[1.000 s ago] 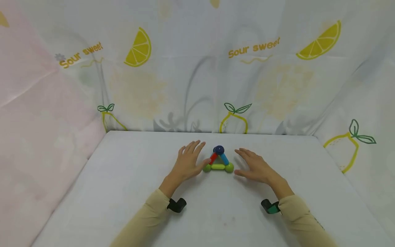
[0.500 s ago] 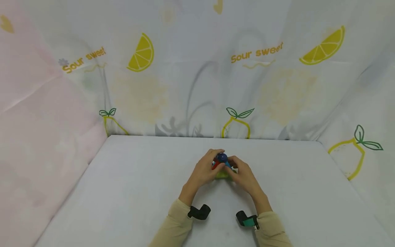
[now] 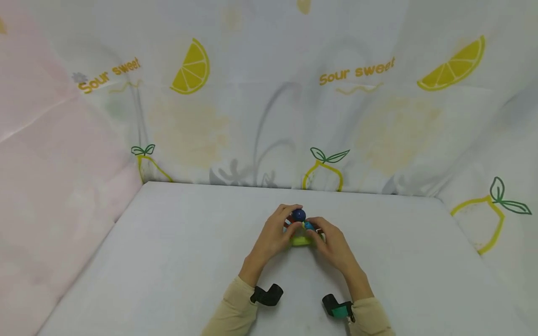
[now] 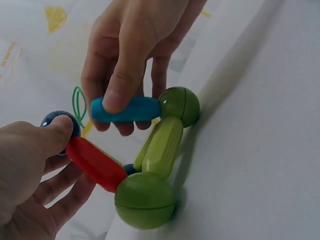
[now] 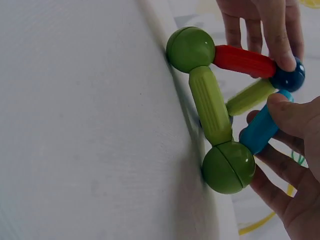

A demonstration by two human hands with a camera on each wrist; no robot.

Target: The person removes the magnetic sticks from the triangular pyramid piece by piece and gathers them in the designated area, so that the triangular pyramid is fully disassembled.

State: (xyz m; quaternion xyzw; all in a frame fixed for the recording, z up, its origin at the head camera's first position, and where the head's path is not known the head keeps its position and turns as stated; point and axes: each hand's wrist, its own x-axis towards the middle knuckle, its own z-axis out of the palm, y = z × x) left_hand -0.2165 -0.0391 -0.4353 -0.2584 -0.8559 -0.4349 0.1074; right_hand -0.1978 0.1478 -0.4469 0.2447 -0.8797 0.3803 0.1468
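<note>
My left hand point(image 3: 271, 235) pinches a dark blue ball point(image 5: 290, 76) at the top of a small structure of magnetic rods and balls. A red rod point(image 4: 97, 164) runs from that ball to a green ball point(image 4: 145, 200) low at the table. My right hand point(image 3: 334, 245) pinches a light blue rod point(image 4: 135, 109), whose upper end stands apart from the dark blue ball. Its lower end meets another green ball point(image 5: 229, 167). Between the green balls lies a yellow-green rod point(image 5: 210, 105). A second yellow-green rod point(image 5: 250, 97) shows behind, with another dark blue ball point(image 4: 130, 169) mostly hidden.
The white table point(image 3: 176, 261) spreads around both hands. Behind it hangs a pale cloth point(image 3: 260, 116) printed with lemons. Each wrist bears a small black camera, the left camera point(image 3: 269, 295) and the right camera point(image 3: 336, 308).
Both hands have come in from the sides, fingers spread at first, and taken hold of the structure. The light blue rod's upper end has since parted from the dark blue ball.
</note>
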